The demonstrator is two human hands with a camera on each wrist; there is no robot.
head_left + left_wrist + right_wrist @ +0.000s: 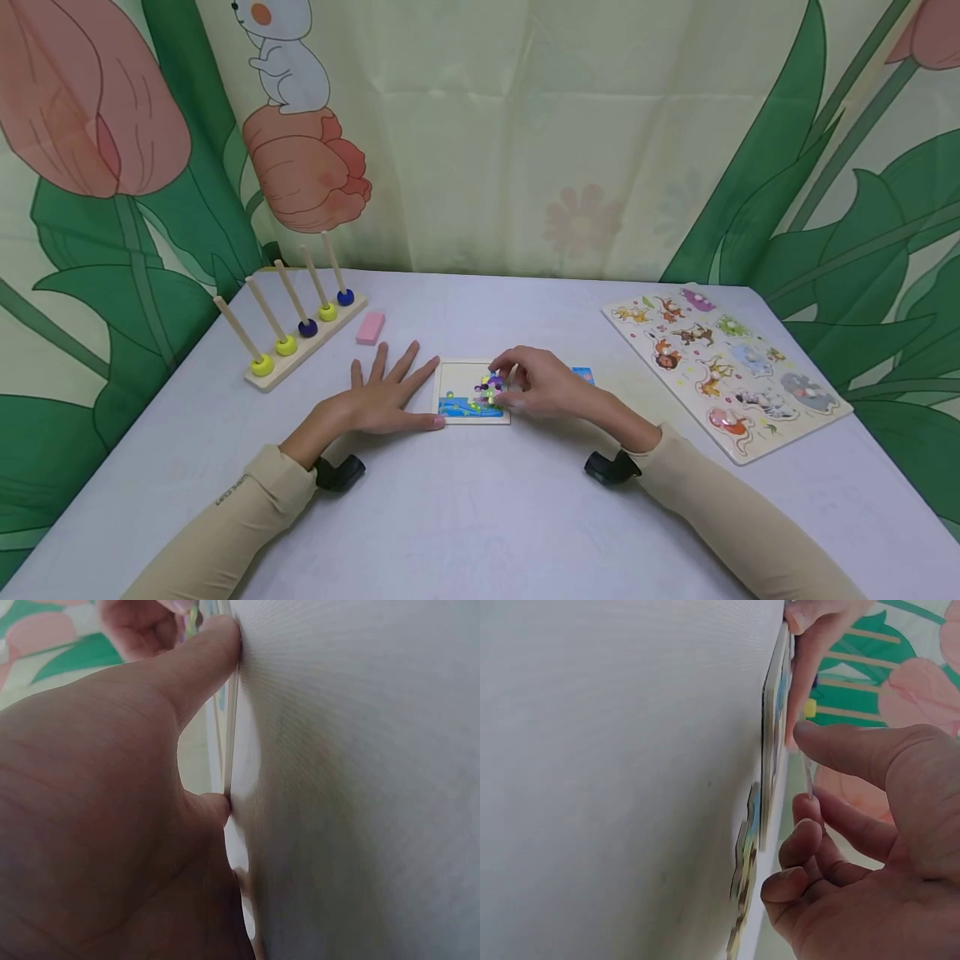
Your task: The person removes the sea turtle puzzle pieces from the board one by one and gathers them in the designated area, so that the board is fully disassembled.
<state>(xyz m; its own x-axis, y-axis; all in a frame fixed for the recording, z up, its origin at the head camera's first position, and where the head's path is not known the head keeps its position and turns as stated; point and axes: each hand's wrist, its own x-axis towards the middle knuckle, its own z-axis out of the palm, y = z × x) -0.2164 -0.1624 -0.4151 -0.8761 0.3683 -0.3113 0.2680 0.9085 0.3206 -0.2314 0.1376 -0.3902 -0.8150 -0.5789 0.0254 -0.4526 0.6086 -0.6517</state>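
Note:
A small wooden jigsaw tray [463, 373] lies on the table with a blue piece [459, 407] along its lower part. My left hand [378, 402] rests on the table with fingers spread, its thumb and index fingertip touching the tray's left side. Over the tray's right part, my right hand [546, 385] pinches a colourful puzzle piece [491, 388] between thumb and fingers. In the right wrist view that thin piece [808, 774] appears edge-on, held above the tray. Loose puzzle pieces [744, 851] lie beside the tray, mostly hidden behind the right hand in the head view.
At the left stands a wooden peg stand [300, 354] with yellow and blue beads on its pegs. A pink block [370, 328] lies next to it. An animal puzzle board [720, 367] is at the right. A printed curtain [600, 125] hangs behind the table.

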